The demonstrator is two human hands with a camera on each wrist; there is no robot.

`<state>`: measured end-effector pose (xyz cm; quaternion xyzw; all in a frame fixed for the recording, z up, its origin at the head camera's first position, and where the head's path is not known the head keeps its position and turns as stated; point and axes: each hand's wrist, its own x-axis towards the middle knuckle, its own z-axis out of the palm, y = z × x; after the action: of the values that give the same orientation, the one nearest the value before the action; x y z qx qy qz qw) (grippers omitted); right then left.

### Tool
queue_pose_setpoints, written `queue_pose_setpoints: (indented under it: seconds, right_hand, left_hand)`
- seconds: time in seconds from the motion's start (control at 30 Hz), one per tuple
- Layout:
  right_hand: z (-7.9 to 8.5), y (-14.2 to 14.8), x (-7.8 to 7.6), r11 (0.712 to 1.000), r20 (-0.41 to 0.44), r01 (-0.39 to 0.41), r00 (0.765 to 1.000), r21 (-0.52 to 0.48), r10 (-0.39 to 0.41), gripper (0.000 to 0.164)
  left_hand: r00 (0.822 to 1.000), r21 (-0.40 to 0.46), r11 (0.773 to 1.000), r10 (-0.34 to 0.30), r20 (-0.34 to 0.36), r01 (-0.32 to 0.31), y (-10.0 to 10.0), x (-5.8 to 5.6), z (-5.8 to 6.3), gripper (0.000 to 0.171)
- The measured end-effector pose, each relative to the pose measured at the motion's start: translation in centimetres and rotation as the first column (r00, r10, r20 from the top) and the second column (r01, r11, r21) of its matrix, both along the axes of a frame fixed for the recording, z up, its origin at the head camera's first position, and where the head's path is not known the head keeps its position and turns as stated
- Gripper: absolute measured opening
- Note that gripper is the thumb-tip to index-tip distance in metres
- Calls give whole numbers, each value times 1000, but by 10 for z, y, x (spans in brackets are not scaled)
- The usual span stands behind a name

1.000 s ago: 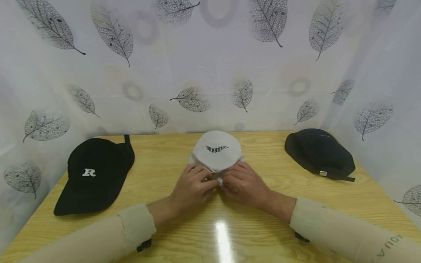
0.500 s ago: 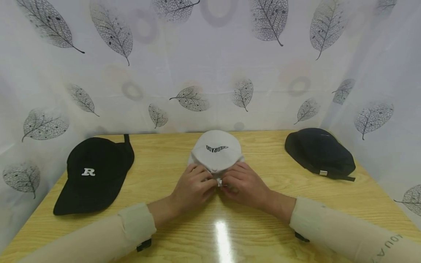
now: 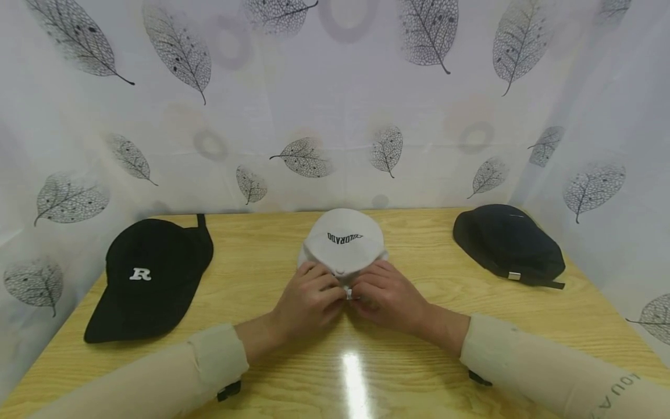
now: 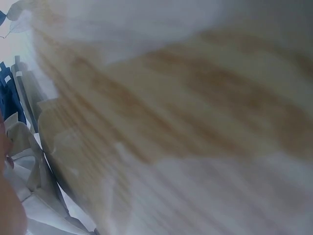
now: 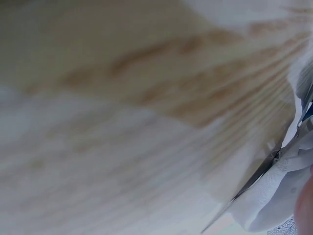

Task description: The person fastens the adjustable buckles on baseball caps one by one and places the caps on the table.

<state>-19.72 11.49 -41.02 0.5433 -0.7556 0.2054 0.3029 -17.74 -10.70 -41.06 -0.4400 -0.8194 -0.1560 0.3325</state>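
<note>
A white baseball cap with dark lettering reading COLORADO, upside down to me, lies at the table's far middle. Its back faces me. My left hand and right hand meet there, fingers curled, both pinching the cap's back strap. Between the fingertips shows a small shiny buckle; the rest of the strap is hidden by the fingers. Pale cap fabric appears beside a blurred edge of the left hand in the left wrist view. The right wrist view has cap fabric by the right hand's edge.
To the left lies a black cap with a white letter R, brim toward me. A dark cap with a metal strap clasp lies on the right. The wooden table is bounded by a leaf-patterned curtain.
Both hands stay on the strap of the white cap; the right fingers shift slightly and now cover more of the buckle. The other caps have not moved.
</note>
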Motion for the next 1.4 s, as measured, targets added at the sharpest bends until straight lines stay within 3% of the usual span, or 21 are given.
queue_pose_setpoints:
  seconds: [0.23,0.5,0.73,1.03,1.4]
  right_hand:
    - [-1,1,1,1000,20,2,1000,6,-2,25]
    - [-1,10,2,994,-5,90,996,67,-90,29]
    - [-3,14,-1,996,-30,46,999,72,-44,24]
    - [0,12,0,996,-60,24,998,86,-19,21]
    - [3,11,0,998,-107,-37,993,49,42,19]
  left_hand:
    - [1000,0,1000,23,8,-23,0,1,0,8]
    - [997,-22,997,75,33,-74,1,1,-1,4]
    - [997,-31,997,74,33,-73,0,2,-1,5]
    - [999,-28,999,29,46,-27,1,2,1,17]
    - [996,24,998,-61,-63,63,4,0,1,17]
